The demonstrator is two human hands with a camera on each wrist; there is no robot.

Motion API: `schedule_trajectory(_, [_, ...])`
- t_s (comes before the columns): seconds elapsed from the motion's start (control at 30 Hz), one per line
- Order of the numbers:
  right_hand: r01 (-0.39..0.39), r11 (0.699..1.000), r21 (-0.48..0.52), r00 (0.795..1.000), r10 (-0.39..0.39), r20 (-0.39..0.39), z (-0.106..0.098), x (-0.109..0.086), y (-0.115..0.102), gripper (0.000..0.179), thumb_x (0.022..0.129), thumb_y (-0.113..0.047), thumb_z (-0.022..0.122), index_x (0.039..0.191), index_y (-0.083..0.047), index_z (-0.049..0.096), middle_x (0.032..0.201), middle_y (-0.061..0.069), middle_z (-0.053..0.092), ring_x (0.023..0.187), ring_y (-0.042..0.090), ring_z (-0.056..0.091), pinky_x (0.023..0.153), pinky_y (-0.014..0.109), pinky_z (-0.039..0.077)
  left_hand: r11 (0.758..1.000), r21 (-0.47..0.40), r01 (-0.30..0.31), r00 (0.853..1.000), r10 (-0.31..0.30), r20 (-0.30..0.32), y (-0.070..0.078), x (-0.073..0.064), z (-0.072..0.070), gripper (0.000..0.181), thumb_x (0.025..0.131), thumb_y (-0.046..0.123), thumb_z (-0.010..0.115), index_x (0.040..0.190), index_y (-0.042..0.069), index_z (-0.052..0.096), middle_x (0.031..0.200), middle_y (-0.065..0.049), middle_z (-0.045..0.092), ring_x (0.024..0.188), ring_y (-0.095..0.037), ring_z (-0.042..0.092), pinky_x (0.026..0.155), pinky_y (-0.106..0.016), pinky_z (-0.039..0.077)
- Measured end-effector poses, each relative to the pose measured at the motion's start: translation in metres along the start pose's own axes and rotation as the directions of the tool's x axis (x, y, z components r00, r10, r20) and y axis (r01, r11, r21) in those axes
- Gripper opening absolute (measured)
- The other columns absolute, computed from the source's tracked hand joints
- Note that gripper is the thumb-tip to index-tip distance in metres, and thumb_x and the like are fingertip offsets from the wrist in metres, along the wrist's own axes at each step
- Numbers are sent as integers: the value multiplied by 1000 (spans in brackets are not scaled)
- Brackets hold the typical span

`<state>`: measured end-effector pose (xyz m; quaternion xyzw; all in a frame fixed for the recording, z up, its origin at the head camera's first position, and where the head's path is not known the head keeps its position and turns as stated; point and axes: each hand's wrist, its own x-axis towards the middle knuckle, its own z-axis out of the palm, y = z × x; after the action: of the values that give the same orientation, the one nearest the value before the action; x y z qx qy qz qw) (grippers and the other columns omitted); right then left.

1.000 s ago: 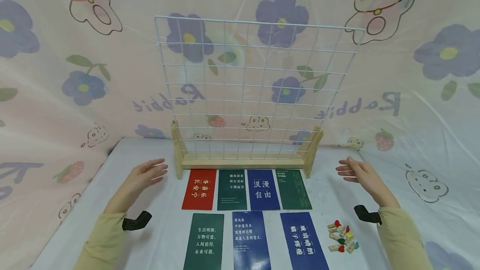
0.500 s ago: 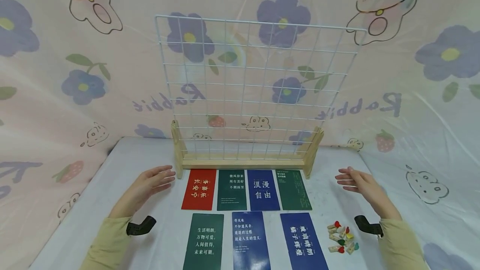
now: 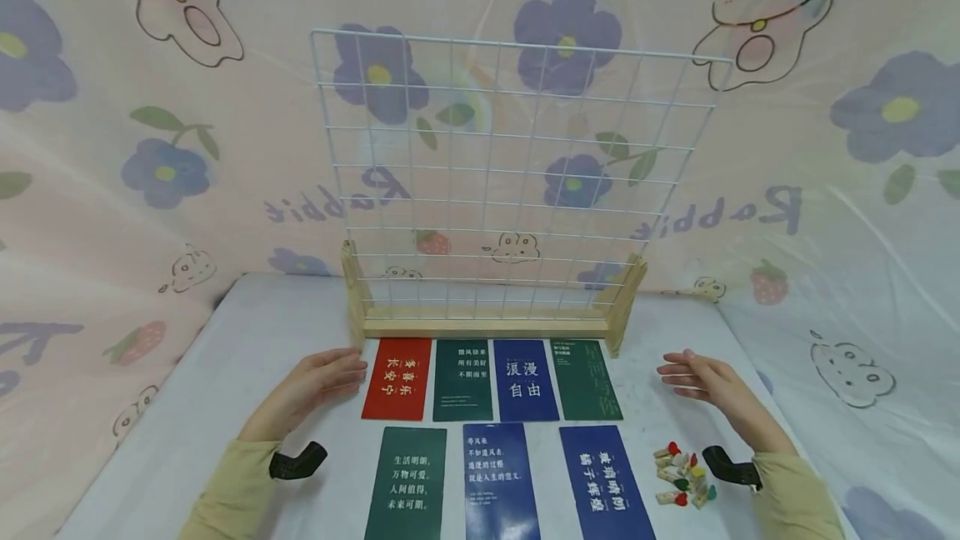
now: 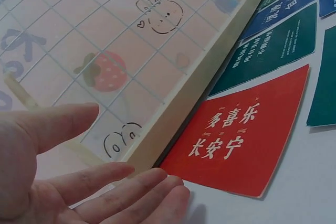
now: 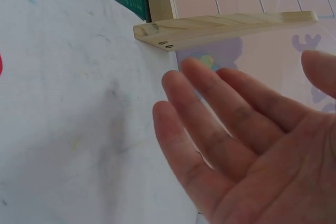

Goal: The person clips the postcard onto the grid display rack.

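Observation:
My left hand (image 3: 317, 386) hovers just left of the red card (image 3: 397, 379), fingers extended, holding nothing. In the left wrist view its fingers (image 4: 131, 195) lie beside the red card and the wooden base. My right hand (image 3: 705, 382) is held over the table right of the rack, fingers spread and empty; the right wrist view shows its palm and a wooden foot (image 5: 226, 27) beyond. Closest to it on the table are a dark green card (image 3: 587, 382) and a small heap of wooden clips (image 3: 682, 473) with coloured tips.
A white wire grid (image 3: 510, 165) stands upright in a wooden base (image 3: 487, 328) at the back. In front lie a green card (image 3: 463, 382), a blue card (image 3: 527, 382), and a lower row: green (image 3: 407, 486), blue (image 3: 500, 486), blue (image 3: 606, 486). Patterned cloth (image 3: 247, 215) hangs behind.
My left hand has moved right and toward me, close to the red card. My right hand has come toward me and slightly left. The cards, clips and rack stay put.

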<state>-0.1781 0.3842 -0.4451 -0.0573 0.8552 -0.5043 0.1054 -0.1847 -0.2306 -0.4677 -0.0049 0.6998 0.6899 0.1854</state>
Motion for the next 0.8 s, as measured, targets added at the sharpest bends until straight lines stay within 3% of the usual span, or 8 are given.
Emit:
schedule_trajectory(0.17, [-15, 1000, 10, 1000, 15, 15, 3, 0, 0, 64, 105, -44, 26, 137, 10, 41, 127, 26, 55, 113, 35, 57, 88, 38, 52, 1000, 14, -11, 1000, 11, 2, -4, 4, 5, 57, 98, 17, 55, 141, -12, 31, 136, -31, 45, 121, -39, 50, 100, -43, 43])
schedule_trajectory(0.47, [-67, 997, 30, 997, 65, 39, 7, -5, 3, 68, 104, -47, 26, 139, 10, 38, 129, 27, 53, 116, 37, 55, 91, 37, 51, 999, 39, 9, 998, -7, -67, -9, 10, 16, 59, 96, 21, 60, 137, -14, 36, 128, -29, 52, 112, -35, 57, 94, -40, 49])
schedule_trajectory(0.8, [-34, 998, 60, 998, 30, 63, 9, -5, 2, 66, 105, -44, 24, 139, 11, 37, 130, 29, 52, 117, 39, 53, 90, 34, 51, 998, 37, 52, 984, -45, -173, -9, 12, 19, 52, 95, 19, 61, 132, -13, 43, 122, -28, 56, 106, -34, 61, 88, -39, 52])
